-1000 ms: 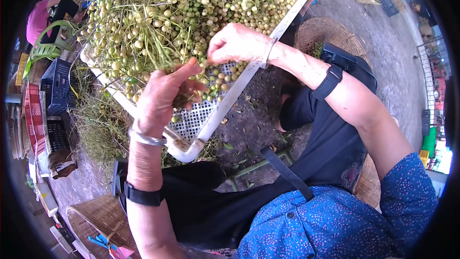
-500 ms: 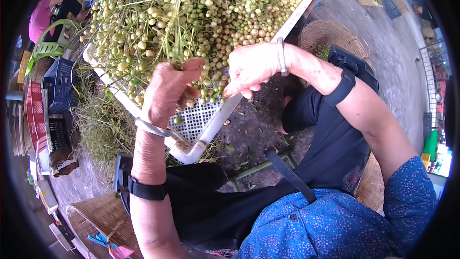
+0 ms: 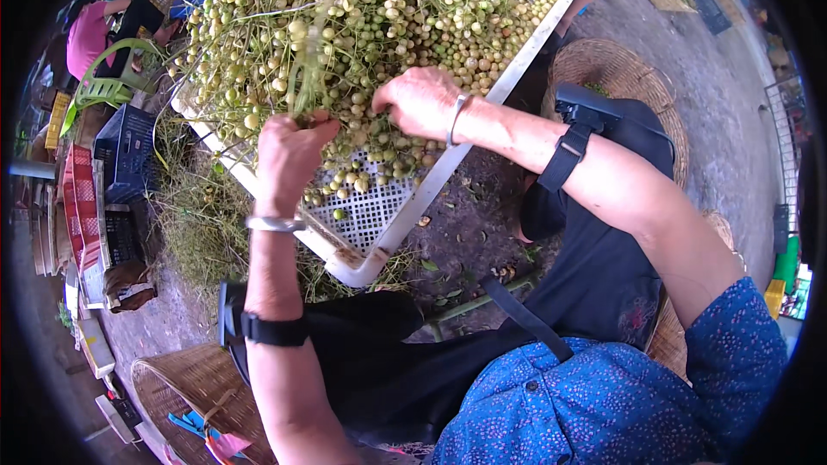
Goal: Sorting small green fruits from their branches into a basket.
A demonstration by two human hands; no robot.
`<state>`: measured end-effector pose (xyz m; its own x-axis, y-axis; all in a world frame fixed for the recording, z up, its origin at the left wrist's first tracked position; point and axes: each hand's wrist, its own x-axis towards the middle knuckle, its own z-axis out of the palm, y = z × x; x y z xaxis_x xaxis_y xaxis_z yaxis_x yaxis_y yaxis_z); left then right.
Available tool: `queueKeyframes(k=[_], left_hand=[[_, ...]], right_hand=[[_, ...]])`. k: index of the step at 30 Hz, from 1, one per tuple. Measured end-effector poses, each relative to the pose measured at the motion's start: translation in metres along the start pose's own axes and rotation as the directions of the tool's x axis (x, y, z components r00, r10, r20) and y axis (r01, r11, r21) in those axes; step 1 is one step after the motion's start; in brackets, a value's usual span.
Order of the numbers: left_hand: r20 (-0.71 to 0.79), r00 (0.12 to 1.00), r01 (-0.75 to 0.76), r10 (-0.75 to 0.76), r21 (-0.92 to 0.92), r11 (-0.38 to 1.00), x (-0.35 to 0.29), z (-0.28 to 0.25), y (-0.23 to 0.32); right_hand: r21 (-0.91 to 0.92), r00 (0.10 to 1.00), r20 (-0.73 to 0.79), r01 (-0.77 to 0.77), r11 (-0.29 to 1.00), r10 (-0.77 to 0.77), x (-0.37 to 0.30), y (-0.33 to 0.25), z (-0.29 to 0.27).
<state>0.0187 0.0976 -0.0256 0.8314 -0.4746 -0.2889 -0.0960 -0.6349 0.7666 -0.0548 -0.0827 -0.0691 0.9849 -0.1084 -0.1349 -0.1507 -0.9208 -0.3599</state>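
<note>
A heap of small round fruits (image 3: 379,13), cream to pale green, lies on its thin stems in a white plastic tray (image 3: 392,228) with a perforated floor. My left hand (image 3: 289,159) is closed round a bunch of green stems (image 3: 306,77), blurred by motion, over the tray's near left part. To its right, my right hand (image 3: 422,103) is curled above the fruits, fingertips bent towards the stem bunch. Whatever those fingers pinch is hidden. Loose fruits (image 3: 353,181) lie on the tray floor below both hands.
Stripped stems (image 3: 202,220) are piled on the ground left of the tray. A wicker basket (image 3: 616,60) stands at right, another (image 3: 194,387) at lower left. Blue (image 3: 127,151) and red (image 3: 79,198) crates stand left. A person in pink (image 3: 89,39) sits beyond a green chair (image 3: 112,86).
My right hand has moved up and inward from the tray's near edge to above the fruits. My left hand stays closed on the stems. The whole view has shifted slightly.
</note>
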Motion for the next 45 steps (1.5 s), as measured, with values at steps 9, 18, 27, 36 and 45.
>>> queueKeyframes(k=[9,18,27,36,45], left_hand=[[0.245,0.952,0.035,0.185,-0.685,0.728,-0.012,-0.015,0.014],[0.143,0.974,-0.007,0.178,-0.761,0.648,0.003,0.008,0.030],[0.170,0.952,-0.006,0.255,-0.822,0.570,0.007,0.030,0.034],[0.149,0.941,-0.025,0.303,-0.863,0.504,0.016,0.022,0.025],[0.132,0.936,-0.055,0.327,-0.861,0.505,0.014,0.024,0.029]], right_hand=[[0.866,0.983,0.172,-0.120,0.486,-0.063,-0.001,0.014,-0.029],[0.784,0.996,-0.041,0.083,0.616,-0.081,-0.026,-0.008,-0.045],[0.993,0.987,0.103,-0.108,-0.036,-0.124,-0.031,0.021,-0.047],[0.997,0.998,0.067,-0.067,-0.027,-0.007,-0.030,0.030,-0.051],[0.985,0.980,0.171,-0.169,0.030,-0.102,-0.030,0.024,-0.043]])
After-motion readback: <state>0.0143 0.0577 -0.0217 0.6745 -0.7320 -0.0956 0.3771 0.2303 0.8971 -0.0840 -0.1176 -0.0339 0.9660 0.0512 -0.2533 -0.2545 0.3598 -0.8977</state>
